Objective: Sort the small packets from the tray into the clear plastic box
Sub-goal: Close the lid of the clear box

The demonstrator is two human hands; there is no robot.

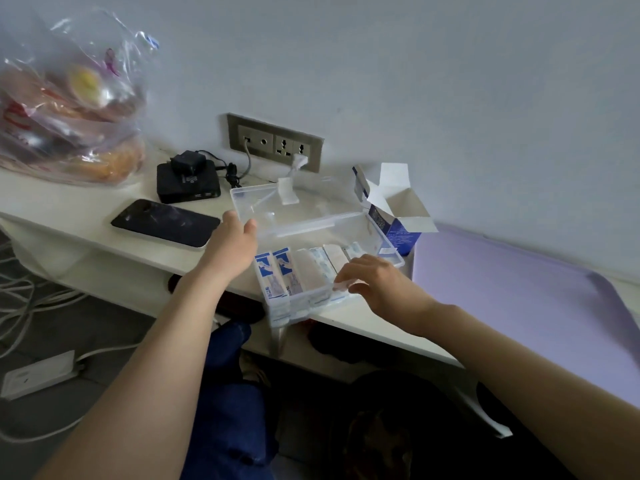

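Note:
A clear plastic box (391, 249) sits at the white table's front edge, its hinged lid (294, 209) raised toward the wall. Inside lie several small packets (280, 271), blue-and-white ones at the left, paler ones to the right. My left hand (235, 237) holds the lid's left front corner between thumb and fingers. My right hand (377, 282) rests on the box's front right rim, fingers curled over the edge and partly hiding the packets there. The lilac tray (512, 299) lies to the right with nothing visible on it.
An opened blue-and-white carton (394, 213) stands behind the box's right end. A dark phone (166, 221), a black device with adapter (187, 180) and a filled plastic bag (69, 109) lie to the left. A wall socket panel (275, 142) is behind. Cables and a power strip (38, 374) are on the floor.

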